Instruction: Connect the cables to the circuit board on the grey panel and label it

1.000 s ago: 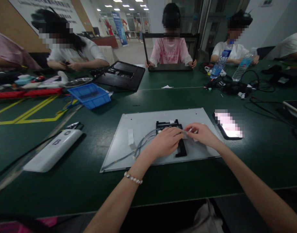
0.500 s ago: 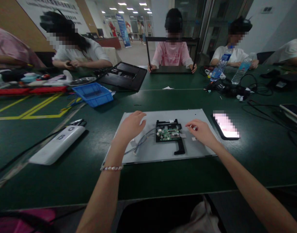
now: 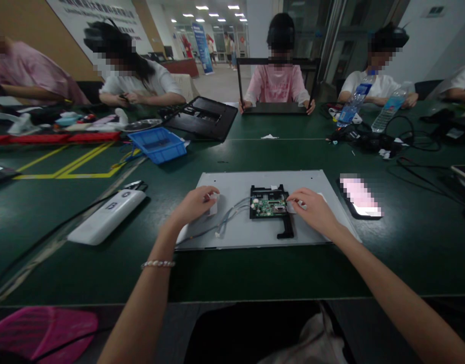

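A light grey panel lies flat on the table. On it sits a green circuit board in a black bracket, with grey wires running from its left side. My left hand is curled over the panel's left part, its fingertips closed on a white piece of tape. At the board's right edge my right hand pinches thumb and forefinger together on a pale strip of tape. Its palm partly covers another white patch on the panel.
A white power bank lies left of the panel, a lit phone to the right. Farther back are a blue bin, a black frame part, two bottles and tangled cables. Several people sit across the table; one holds a black frame.
My left hand has lowered and its fingers have curled in at the white tape. My right hand has come in to the board's right edge. The whole view has shifted slightly.
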Demonstrator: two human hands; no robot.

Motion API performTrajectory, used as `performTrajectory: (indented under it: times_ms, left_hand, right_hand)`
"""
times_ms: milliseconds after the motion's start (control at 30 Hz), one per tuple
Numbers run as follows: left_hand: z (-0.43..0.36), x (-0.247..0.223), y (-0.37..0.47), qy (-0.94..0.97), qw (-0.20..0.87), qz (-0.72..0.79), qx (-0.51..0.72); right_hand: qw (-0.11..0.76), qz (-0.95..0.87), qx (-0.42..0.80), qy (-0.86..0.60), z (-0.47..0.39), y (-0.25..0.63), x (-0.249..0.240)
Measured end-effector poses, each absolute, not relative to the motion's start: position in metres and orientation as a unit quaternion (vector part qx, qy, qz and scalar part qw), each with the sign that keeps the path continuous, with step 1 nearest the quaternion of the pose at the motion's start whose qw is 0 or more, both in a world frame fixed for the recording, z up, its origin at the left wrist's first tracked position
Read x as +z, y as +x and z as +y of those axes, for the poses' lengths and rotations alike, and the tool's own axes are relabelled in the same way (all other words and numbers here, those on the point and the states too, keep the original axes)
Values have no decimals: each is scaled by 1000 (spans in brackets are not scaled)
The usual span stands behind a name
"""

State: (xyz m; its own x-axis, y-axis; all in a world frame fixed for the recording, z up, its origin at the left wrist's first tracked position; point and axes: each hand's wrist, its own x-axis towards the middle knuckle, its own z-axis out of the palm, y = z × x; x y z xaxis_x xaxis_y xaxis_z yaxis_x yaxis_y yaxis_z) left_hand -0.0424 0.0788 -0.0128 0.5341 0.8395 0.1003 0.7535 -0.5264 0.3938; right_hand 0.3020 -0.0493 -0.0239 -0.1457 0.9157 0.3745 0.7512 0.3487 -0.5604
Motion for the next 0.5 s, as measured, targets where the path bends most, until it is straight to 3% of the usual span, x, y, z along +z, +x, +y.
performTrajectory:
  times_ms: [133,300,500]
  left_hand:
    - [74,-7,-40,820,195,498,205]
    - [64,3,-40,727,317,481,373]
    - [50,3,-26,784,360,437,254]
  right_hand:
    - [344,-746,112,-559,-50,302,-23]
    - [356,-745,98,-556,-51,301,-20]
    - [373,-753,88,-535,-55,288,-16]
